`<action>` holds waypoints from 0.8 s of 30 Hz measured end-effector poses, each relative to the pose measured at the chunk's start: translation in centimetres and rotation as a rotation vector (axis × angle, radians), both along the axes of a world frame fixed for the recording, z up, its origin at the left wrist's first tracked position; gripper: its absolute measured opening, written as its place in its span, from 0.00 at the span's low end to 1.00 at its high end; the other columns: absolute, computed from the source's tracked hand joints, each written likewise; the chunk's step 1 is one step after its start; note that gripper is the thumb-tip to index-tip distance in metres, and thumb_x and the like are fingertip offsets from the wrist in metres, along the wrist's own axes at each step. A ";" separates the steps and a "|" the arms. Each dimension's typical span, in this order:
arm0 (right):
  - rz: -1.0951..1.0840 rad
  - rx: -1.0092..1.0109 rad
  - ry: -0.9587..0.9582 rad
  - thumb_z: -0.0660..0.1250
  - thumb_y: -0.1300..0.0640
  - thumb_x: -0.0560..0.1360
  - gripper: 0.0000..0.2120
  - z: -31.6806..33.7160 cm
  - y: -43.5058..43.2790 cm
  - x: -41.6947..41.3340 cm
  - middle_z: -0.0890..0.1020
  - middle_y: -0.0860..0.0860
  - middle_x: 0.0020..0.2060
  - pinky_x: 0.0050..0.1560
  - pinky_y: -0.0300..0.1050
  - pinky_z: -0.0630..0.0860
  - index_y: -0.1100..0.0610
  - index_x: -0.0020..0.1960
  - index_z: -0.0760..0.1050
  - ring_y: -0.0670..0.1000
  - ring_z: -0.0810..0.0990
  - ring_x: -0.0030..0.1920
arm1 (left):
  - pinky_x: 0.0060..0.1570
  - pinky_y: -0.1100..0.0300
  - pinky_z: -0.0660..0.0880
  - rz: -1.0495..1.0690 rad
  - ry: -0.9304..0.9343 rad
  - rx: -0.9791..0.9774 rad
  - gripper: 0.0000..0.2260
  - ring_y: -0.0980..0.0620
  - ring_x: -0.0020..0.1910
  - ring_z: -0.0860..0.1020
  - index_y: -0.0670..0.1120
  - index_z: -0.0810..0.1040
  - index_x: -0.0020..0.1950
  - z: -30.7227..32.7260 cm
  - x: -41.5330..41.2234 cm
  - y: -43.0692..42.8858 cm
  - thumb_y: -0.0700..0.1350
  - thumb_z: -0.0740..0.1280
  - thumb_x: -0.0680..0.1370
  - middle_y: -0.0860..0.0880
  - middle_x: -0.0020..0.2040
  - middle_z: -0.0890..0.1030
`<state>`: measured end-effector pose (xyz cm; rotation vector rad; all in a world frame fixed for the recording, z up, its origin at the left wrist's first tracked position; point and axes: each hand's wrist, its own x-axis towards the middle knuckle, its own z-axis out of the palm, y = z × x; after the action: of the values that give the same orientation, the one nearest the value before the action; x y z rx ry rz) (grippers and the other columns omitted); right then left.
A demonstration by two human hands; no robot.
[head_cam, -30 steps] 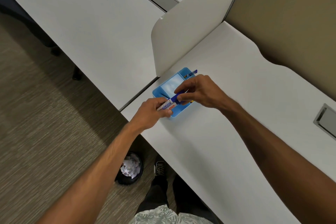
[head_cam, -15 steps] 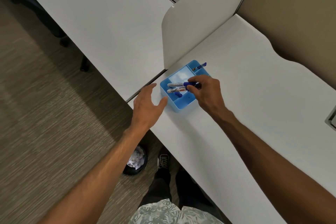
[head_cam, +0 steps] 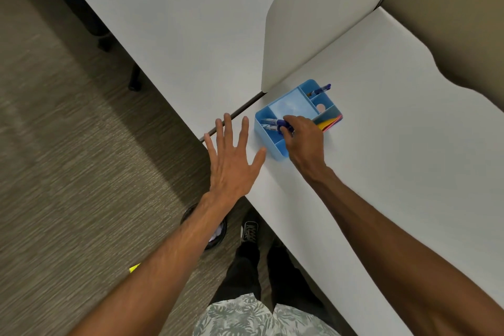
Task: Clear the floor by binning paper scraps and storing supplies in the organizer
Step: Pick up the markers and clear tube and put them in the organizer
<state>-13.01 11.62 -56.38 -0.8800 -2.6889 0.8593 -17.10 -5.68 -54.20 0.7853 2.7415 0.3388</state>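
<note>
A blue organizer (head_cam: 293, 102) with several compartments sits near the white desk's corner. Two blue-capped markers (head_cam: 270, 123) lie in its front compartment. My right hand (head_cam: 304, 139) rests over that compartment, fingertips pinched on the markers' blue caps. My left hand (head_cam: 231, 155) hovers flat and spread just left of the organizer, holding nothing. Another blue pen (head_cam: 320, 88) sticks out of the far compartment, and colored paper (head_cam: 328, 123) fills the right slot. A black bin (head_cam: 216, 234) with white paper scraps stands on the floor under my left forearm.
A white divider panel (head_cam: 313, 27) rises behind the organizer between two desks (head_cam: 395, 144). A small yellow scrap (head_cam: 134, 268) lies on the carpet by my left forearm. My shoe (head_cam: 249, 230) is beside the bin. Chair legs (head_cam: 135, 79) stand under the far desk.
My left hand let go of the marker and drew back, spreading open. My right hand lowered the marker into the front compartment beside another one.
</note>
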 end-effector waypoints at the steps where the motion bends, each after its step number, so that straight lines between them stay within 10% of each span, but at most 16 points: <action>1: 0.016 0.047 -0.026 0.71 0.53 0.78 0.12 -0.2 -0.1 0.0 0.86 0.56 0.52 0.51 0.43 0.76 0.59 0.57 0.82 0.55 0.81 0.51 | 0.78 0.36 0.42 0.001 -0.013 0.005 0.35 0.42 0.82 0.39 0.51 0.44 0.83 0.0 0.0 -0.2 0.66 0.48 0.81 0.41 0.83 0.40; 13: 0.106 0.219 -0.149 0.63 0.42 0.80 0.24 0.1 -1.7 2.2 0.79 0.56 0.66 0.66 0.55 0.73 0.55 0.70 0.74 0.59 0.77 0.66 | 0.79 0.39 0.42 -0.026 -0.033 0.007 0.33 0.42 0.82 0.38 0.52 0.42 0.83 0.7 -0.6 -2.2 0.64 0.50 0.83 0.42 0.83 0.38; 19: 0.276 0.263 -0.259 0.53 0.40 0.83 0.31 1.1 -2.1 3.5 0.53 0.52 0.82 0.77 0.50 0.39 0.50 0.82 0.53 0.55 0.47 0.82 | 0.79 0.39 0.43 -0.064 0.035 0.037 0.32 0.42 0.82 0.40 0.51 0.46 0.83 1.4 -0.1 -3.7 0.62 0.51 0.84 0.41 0.83 0.41; 24: 0.324 0.315 -0.209 0.49 0.36 0.81 0.34 2.8 -3.2 4.1 0.46 0.52 0.82 0.76 0.52 0.33 0.48 0.82 0.45 0.52 0.36 0.79 | 0.79 0.38 0.43 -0.057 0.071 0.047 0.32 0.42 0.82 0.41 0.50 0.46 0.83 1.9 0.6 -4.9 0.62 0.51 0.83 0.41 0.83 0.42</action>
<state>-8.89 8.43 -53.60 -0.4970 -3.0871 0.3889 -16.53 -10.61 -52.26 0.9025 2.7794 0.3715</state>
